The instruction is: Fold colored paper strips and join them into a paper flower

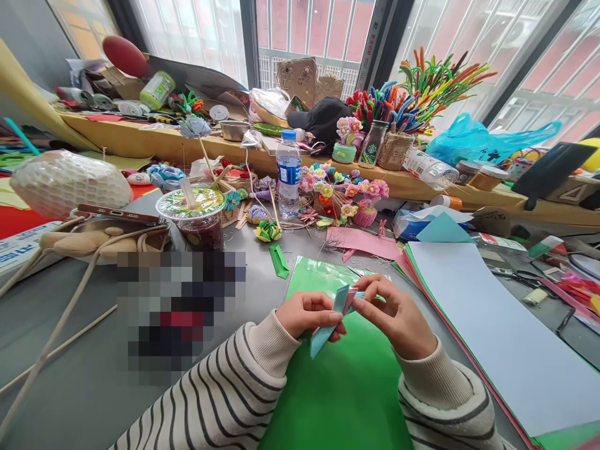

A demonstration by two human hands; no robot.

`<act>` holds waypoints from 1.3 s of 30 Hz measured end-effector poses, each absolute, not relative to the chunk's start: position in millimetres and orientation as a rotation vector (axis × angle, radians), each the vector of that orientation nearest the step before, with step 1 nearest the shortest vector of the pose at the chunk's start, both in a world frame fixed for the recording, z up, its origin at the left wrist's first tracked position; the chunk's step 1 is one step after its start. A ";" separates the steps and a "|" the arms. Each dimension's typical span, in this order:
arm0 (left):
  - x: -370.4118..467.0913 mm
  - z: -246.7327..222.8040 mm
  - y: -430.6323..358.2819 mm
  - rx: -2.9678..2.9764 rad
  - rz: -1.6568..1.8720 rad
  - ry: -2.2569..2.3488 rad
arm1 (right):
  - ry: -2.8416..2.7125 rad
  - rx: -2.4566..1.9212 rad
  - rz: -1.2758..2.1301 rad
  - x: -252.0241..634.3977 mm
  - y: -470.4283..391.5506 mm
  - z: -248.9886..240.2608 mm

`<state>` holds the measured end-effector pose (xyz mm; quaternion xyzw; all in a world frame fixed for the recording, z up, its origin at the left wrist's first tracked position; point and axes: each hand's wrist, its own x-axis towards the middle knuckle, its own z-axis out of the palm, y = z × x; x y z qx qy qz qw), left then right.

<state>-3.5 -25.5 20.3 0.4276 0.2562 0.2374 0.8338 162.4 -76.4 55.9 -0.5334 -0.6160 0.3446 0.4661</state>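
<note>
A folded strip of light blue and pink paper [327, 331] is held between both hands, above a glossy green sheet [342, 387]. My left hand [312, 314] pinches the blue part between thumb and fingers, and its lower end sticks out below them. From the right, my right hand [391, 312] has its thumb and fingertips closed on the other end, where pink and blue layers meet. The fingers partly hide the folds.
A stack of coloured paper [497, 325] lies at the right. A cup with a dark drink [199, 219], a water bottle [289, 175] and a small green folded piece [279, 260] stand or lie beyond the hands. Scissors [515, 274] are far right.
</note>
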 end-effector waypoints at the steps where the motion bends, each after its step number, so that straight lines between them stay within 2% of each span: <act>1: -3.5 20.0 -25.3 0.893 0.501 0.542 | -1.508 -1.322 0.797 160.8 -77.2 55.7; 5: -3.5 19.4 -25.1 0.852 0.509 0.543 | -1.512 -1.344 0.631 155.2 -79.0 54.7; 12: -1.6 21.8 -26.6 0.828 0.524 0.556 | -1.498 -1.348 0.557 153.3 -76.6 51.5; 28: -2.6 21.0 -31.0 1.322 0.620 0.527 | -1.695 -1.273 0.638 162.7 -75.3 55.6; 35: -1.5 24.8 -38.2 1.869 0.998 0.670 | -1.624 -1.300 0.514 154.2 -76.7 52.6; 39: -1.6 27.0 -39.9 1.950 1.060 0.766 | -1.489 -1.280 0.625 150.0 -75.2 46.0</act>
